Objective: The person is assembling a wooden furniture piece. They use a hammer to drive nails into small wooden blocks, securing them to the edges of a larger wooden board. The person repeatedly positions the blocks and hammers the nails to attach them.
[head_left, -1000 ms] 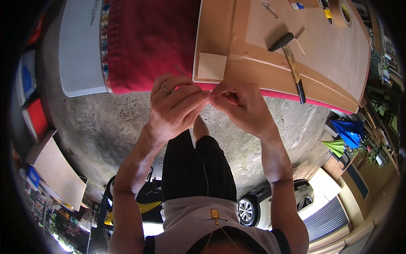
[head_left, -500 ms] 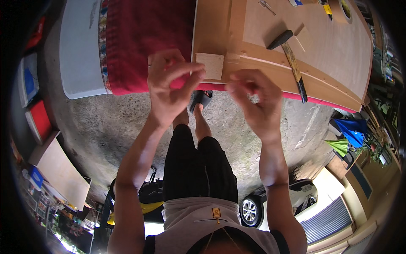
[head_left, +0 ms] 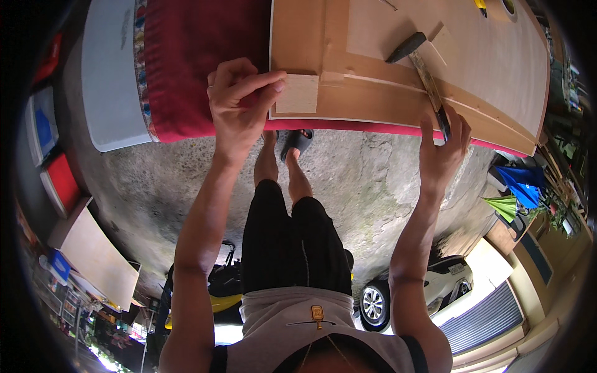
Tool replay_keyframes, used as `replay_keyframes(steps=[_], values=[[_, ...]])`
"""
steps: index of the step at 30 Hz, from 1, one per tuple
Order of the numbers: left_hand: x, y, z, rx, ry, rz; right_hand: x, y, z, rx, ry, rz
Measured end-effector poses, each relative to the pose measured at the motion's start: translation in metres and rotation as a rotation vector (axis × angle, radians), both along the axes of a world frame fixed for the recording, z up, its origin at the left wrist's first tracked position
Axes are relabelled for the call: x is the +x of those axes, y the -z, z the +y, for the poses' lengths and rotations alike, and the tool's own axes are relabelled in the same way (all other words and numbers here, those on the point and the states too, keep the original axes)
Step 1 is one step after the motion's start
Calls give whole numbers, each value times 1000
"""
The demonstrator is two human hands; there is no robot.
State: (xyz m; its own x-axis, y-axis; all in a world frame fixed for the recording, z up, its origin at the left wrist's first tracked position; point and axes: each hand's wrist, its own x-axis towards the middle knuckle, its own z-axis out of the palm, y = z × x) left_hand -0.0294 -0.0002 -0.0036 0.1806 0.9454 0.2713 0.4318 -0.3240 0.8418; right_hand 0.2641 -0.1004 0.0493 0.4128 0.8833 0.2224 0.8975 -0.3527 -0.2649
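Red cloth (head_left: 186, 74) drapes one counter (head_left: 109, 74) beneath one wooden panel (head_left: 373, 37). On that lies one hammer (head_left: 425, 73), the right hand (head_left: 443, 149) around its handle, fingers spread; beside one wooden square (head_left: 298, 94) at the corner, the left hand (head_left: 236, 109) has fingers nearly together, pinching what I can't tell.

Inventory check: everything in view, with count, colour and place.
Hammer: 1, dark head, on panel
Wooden panel: 1, brown, on cloth
Wooden square: 1, pale, panel's near-left corner
Thin wood piece: 1, pale, by hammer
Tape roll: 1, tan, top right
Tool: 1, yellow-black, beside roll
Cloth: 1, red, under panel
Table: 1, pale, under cloth
Car: 1, white, lower right
Board: 1, pale, lower left
Rim clutter: mixed, uncountable
Shorts: 1, black, centre
Left hand: 1, beside wooden square
Right hand: 1, at hammer's handle
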Motion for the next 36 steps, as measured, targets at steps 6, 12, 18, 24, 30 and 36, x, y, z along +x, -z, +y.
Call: replay_keyframes(steps=[6, 12, 18, 24, 30, 36], values=[[0, 2, 2, -10, 16, -51, 19, 13, 2, 1, -67, 70], [0, 4, 1, -32, -16, -70, 11, 2, 0, 9, -82, 274], [1, 2, 4, 6, 15, -83, -27, -21, -21, -162, 109, 710], [-2, 6, 1, 13, 18, -78, -77, -23, -30, -201, -259, 1030], [4, 11, 7, 150, -46, -153, -88, -9, -26, -125, -524, 793], [6, 16, 8, 220, -97, -107, -92, -10, -24, -87, -567, 713]])
